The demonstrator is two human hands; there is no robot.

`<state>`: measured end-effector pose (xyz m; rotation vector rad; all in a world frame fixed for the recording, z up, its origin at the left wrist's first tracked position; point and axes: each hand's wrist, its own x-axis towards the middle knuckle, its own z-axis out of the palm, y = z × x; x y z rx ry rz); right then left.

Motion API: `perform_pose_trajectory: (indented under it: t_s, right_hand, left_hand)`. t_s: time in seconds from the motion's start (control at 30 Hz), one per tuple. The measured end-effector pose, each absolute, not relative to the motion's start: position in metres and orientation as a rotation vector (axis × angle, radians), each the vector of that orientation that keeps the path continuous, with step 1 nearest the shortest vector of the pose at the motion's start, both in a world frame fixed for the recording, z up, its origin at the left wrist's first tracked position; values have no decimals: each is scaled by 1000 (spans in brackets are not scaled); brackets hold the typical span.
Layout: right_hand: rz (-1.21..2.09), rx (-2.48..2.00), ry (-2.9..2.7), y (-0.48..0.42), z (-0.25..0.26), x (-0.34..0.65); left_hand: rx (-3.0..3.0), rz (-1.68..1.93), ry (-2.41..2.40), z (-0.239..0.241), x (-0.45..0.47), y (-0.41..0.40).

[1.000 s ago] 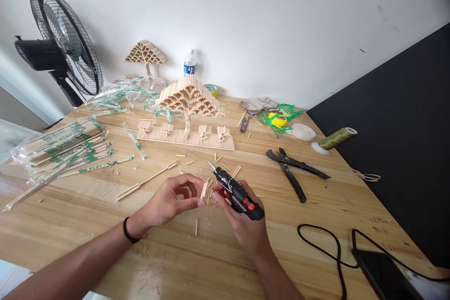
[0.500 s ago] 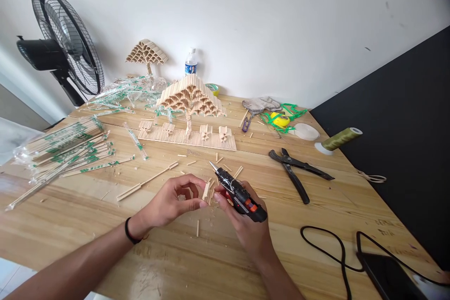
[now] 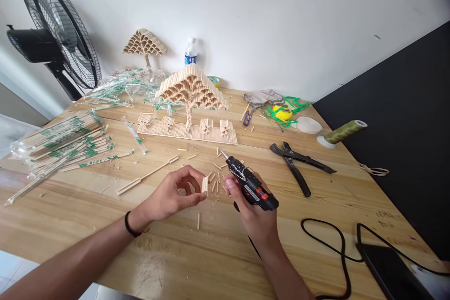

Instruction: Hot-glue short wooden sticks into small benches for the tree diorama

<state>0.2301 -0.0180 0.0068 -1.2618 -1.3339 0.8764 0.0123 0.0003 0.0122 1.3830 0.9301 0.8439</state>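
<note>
My left hand (image 3: 177,193) pinches a small bundle of short wooden sticks (image 3: 205,186) between thumb and fingertips. To its right, my right hand (image 3: 256,211) is wrapped round a black hot glue gun (image 3: 248,180), its nozzle pointing up and left, away from the bundle. Several short cut stick pieces (image 3: 213,186) lie on the table between and beyond the hands. Past them stands a tree-like model (image 3: 191,86) built of wooden sticks, on a flat slatted base (image 3: 179,132) that carries several small stick blocks.
Packaged chopsticks (image 3: 66,136) lie at left, near a black fan (image 3: 59,28). Large black cutters (image 3: 293,164), a green thread spool (image 3: 342,133) and a yellow tape measure (image 3: 282,112) are at right. A black cord (image 3: 341,239) and a dark flat device (image 3: 390,269) lie front right.
My right hand has moved right with the glue gun, away from the bundle. The left hand keeps its pinch, and the bundle now stands more upright. The camera view has shifted slightly.
</note>
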Motion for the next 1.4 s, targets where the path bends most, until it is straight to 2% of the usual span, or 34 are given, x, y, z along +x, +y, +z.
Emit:
perform_pose_trajectory:
  t_s: [0.53, 1.2, 1.4]
  right_hand:
    - [922, -1285, -1308, -20, 11, 228]
    - [1240, -1124, -1349, -18, 7, 227]
    - [1236, -1122, -1383, -18, 6, 227]
  left_hand:
    - [1454, 779, 932, 7, 14, 1]
    - [1501, 811, 899, 12, 13, 1]
    - [1494, 843, 867, 8, 13, 1]
